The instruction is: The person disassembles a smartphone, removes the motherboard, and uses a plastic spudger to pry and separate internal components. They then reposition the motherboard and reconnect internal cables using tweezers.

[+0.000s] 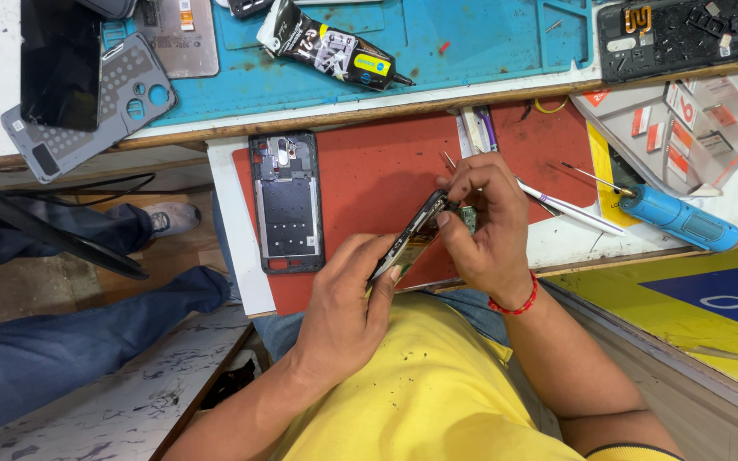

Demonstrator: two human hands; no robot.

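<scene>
Red mat [369,171] under both hands [343,307] [489,230] gripping opened phone [410,237].

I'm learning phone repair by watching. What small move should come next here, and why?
Probably keep the left hand steady and work the right hand fingertips at the top end of the opened phone: it is held on edge above the red mat, and they already pinch there.

On the red mat [360,171] lies a black phone frame [287,201] at nine o'clock, a blue screwdriver [681,218] at three o'clock, and at twelve o'clock a black glue tube [330,49] on the blue mat [471,51].
</scene>
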